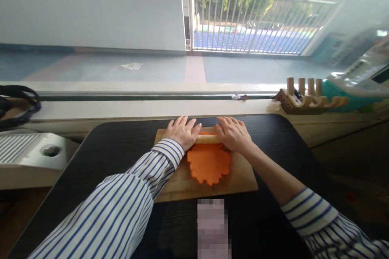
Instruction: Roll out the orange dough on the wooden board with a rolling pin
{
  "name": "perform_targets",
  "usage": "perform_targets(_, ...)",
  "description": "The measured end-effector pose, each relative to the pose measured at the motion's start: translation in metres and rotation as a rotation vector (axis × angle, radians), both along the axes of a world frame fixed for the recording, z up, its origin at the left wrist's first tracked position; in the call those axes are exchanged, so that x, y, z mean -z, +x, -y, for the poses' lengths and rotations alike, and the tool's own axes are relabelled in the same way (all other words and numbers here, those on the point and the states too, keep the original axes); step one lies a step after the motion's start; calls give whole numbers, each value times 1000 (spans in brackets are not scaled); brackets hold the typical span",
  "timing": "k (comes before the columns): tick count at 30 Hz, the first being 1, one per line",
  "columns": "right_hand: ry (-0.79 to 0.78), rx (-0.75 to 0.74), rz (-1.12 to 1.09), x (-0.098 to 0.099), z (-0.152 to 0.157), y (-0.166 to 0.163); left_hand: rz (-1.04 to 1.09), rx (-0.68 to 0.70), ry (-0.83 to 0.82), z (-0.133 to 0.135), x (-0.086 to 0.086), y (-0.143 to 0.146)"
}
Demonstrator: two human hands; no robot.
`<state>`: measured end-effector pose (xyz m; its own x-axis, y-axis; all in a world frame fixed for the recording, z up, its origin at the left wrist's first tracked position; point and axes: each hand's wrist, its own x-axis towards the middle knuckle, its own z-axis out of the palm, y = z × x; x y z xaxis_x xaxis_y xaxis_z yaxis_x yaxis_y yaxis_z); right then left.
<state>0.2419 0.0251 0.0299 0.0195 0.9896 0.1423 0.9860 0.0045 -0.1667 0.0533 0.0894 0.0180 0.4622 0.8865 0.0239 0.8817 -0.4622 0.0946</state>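
Observation:
A pale wooden rolling pin (208, 139) lies crosswise over a flattened sheet of orange modelling dough (209, 164) with a ragged edge. My left hand (182, 131) presses on the pin's left end, its fingers stretched out and spread. On the right end rests my right hand (234, 132), fingers extended forward over the pin. Both palms hide the pin's ends. Under the dough is a wooden board (243, 178); a little orange also shows just beyond the pin.
The board sits on a black table (121, 141) against a window ledge (136, 108). On the ledge at right stands a wooden rack with pegs (304, 99), beside a turquoise container (337, 91). A white radiator-like unit (33, 151) is at left. A blurred pinkish patch (212, 226) shows at the table's front.

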Motion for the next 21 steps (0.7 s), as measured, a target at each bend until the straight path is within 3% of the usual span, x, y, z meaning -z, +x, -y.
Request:
perform_targets(6, -87, 50, -41, -1, -16, 4, 16, -15, -9, -13, -3, 5)
perform_targets(16, 136, -49, 43, 6, 31, -8, -18, 56, 60, 25, 1, -9)
perform_targets(21, 121, -28, 41, 6, 19, -5, -21, 34, 43, 15, 1, -5)
